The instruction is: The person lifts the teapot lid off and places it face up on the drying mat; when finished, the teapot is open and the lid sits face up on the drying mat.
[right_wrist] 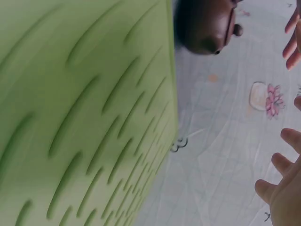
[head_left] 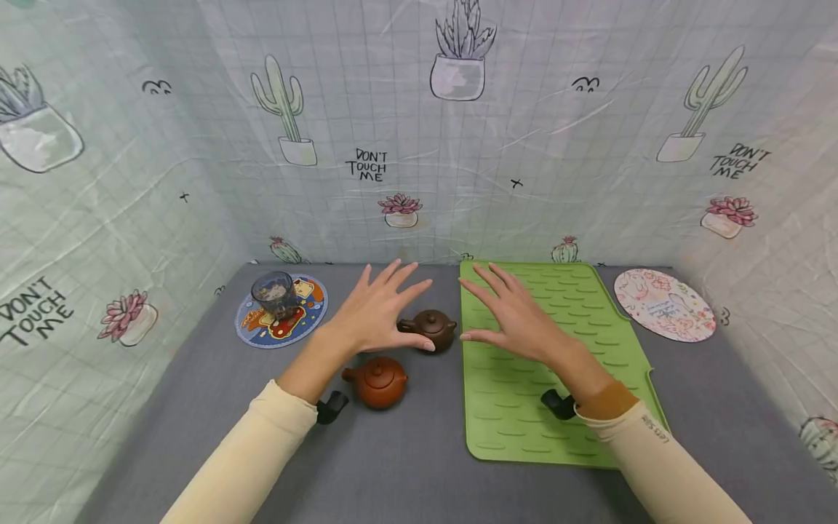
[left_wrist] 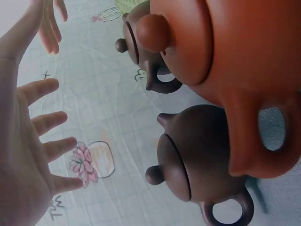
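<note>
My left hand [head_left: 380, 309] hovers with fingers spread and holds nothing. Below its wrist sits an orange-brown clay teapot [head_left: 381, 382], large in the left wrist view. A dark brown teapot [head_left: 435, 332] stands just right of that hand, partly covered by its thumb. Another dark teapot [left_wrist: 197, 150], mostly hidden under the hand in the head view, shows plainly in the left wrist view. Over a green ridged mat [head_left: 511, 415], my right hand [head_left: 517, 313] is also spread, fingers pointing left, touching nothing.
On the left, a dark see-through glass [head_left: 273, 295] stands on a round blue patterned mat [head_left: 249, 333]. A pink floral round mat [head_left: 664, 304] lies at the far right. Printed cloth [head_left: 425, 131] walls the grey table [head_left: 419, 466] at the back and sides.
</note>
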The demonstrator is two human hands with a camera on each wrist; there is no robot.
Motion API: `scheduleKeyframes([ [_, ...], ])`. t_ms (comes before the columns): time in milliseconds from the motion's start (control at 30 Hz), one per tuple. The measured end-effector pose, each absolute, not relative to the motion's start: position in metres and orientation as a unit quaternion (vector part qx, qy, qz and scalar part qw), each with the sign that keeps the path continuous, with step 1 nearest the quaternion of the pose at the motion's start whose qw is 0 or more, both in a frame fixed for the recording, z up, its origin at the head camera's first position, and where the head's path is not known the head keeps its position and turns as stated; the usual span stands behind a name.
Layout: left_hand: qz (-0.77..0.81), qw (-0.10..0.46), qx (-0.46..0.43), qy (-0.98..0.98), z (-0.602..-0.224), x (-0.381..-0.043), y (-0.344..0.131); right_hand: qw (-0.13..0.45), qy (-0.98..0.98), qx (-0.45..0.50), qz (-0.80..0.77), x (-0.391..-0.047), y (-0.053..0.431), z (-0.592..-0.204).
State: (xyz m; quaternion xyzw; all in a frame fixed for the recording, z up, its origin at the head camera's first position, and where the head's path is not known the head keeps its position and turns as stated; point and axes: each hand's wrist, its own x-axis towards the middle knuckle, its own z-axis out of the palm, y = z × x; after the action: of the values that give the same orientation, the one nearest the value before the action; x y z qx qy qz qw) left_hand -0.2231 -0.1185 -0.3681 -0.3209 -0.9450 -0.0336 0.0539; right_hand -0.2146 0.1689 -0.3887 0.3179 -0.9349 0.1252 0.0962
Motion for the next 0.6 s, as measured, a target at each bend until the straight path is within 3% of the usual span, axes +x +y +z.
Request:
scheduleKeyframes([
  [600,-0.075,0.117,-0.314,-0.939,-0.367,-0.186,-0.145,0.096,-0.906,0.364,0.196,-0.182,0.116,-0.392],
])
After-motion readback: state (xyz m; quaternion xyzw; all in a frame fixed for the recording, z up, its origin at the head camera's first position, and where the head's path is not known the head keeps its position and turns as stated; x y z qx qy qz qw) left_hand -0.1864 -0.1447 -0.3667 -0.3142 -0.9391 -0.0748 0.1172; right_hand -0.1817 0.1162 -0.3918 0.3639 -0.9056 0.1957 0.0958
